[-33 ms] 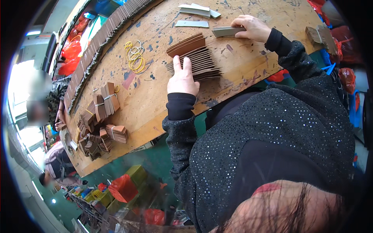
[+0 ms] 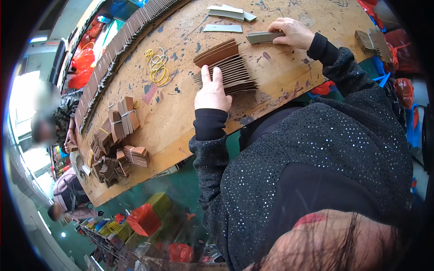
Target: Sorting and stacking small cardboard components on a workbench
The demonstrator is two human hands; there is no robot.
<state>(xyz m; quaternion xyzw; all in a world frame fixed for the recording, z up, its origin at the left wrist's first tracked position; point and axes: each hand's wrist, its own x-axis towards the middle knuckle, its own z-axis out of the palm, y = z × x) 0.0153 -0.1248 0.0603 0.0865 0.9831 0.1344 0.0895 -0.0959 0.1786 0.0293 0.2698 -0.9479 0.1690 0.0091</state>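
My left hand [image 2: 212, 94] lies at the near left side of a row of thin brown strips [image 2: 235, 74] standing on edge. Its index and middle fingers stretch out over them, and the thumb rests by their near side. Just beyond leans a small block of reddish-brown strips [image 2: 217, 52]. To the right, my right hand [image 2: 291, 34] pinches the right end of a thin stack of grey strips [image 2: 262, 37], low over or on the table. Left of that stack lie loose pale grey strips [image 2: 222, 28], apart from both hands.
The stained wooden table [image 2: 181, 117] carries yellow and white rubber bands [image 2: 158, 70]. Tied brown bundles [image 2: 129, 118] are heaped at left. A long row of brown strips [image 2: 113, 56] lines the far edge. Another bundle [image 2: 368, 41] sits far right. A co-worker's hand [image 2: 70, 144] is at the left end.
Both my hands and the strips stay practically where they were. At the lower left, a person in the background has shifted slightly.
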